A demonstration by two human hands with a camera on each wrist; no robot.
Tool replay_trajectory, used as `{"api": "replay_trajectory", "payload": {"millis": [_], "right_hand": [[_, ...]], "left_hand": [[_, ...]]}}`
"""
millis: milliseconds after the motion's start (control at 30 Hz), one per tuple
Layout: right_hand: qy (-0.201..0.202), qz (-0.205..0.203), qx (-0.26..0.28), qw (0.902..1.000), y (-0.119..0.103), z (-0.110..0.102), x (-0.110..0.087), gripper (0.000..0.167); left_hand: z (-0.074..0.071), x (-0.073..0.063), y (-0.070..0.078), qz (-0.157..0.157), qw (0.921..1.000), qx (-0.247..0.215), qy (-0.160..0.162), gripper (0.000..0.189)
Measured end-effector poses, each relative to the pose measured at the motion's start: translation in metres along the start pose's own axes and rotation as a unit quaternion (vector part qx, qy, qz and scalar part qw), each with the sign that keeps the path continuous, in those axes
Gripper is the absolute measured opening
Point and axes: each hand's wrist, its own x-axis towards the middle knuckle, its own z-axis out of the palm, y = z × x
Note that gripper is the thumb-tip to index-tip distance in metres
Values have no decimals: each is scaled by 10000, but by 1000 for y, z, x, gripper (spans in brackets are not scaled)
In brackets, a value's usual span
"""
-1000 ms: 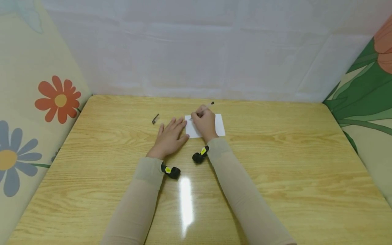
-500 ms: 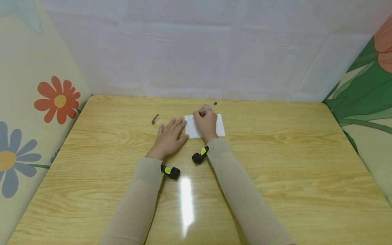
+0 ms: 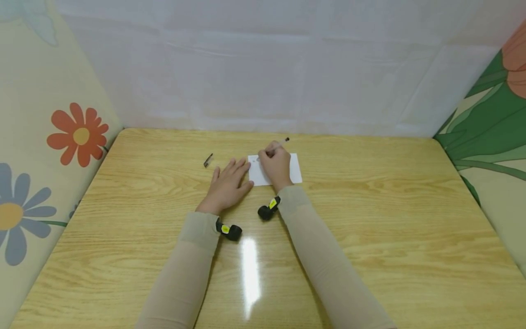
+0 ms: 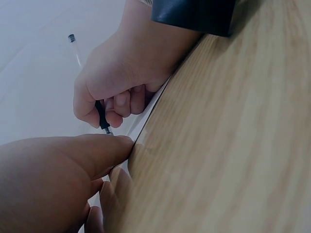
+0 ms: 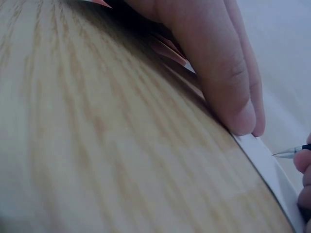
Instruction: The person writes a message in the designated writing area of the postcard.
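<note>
My right hand [image 3: 277, 164] pinches a pen [image 3: 281, 142] with a clear barrel and black grip, its tip down at the upper left part of a small white sheet of paper [image 3: 295, 169]. Small dark marks show on the paper beside the tip. My left hand [image 3: 228, 185] lies flat with fingers spread, its fingertips and thumb tip on the paper's left edge. In the left wrist view the pen [image 4: 102, 115] leans between thumb and curled fingers. The right wrist view shows the metal pen tip [image 5: 286, 153] close over the paper [image 5: 265, 162].
A pen cap [image 3: 208, 160] with a dark clip lies left of the left hand on the wooden table [image 3: 390, 219]. A white cloth backdrop [image 3: 263, 68] rises behind the far edge. Flower-patterned panels [image 3: 33, 137] flank the table.
The right hand and pen shift slightly right along the top of the paper, then slightly back left. Small dark marks appear at the paper's upper left. The left hand stays put.
</note>
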Motion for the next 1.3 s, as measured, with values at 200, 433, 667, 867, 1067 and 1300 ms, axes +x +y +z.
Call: {"api": "replay_trajectory", "payload": {"millis": [200,433,667,867,1067,1300], "right_hand": [[-30,30,-3,10000,1,0,0,16],[21,65,-31,10000,1,0,1,15],[17,80,-13,10000,1,0,1,14],[-26,77,-14,10000,0,0,1,13],[-23,77,-59,9999,0,0,1,13],[-13,96,-15,10000,0,0,1,11]], "left_hand": [[0,0,1,0,10000,-2,0,64],[0,0,1,31,10000,1,41,64],[0,0,0,49,10000,-12,67,63],[1,1,-1,46,10000,-14,56,64],[0,0,1,15,10000,-22,28,64],[0,1,0,19,10000,-3,26,64]]}}
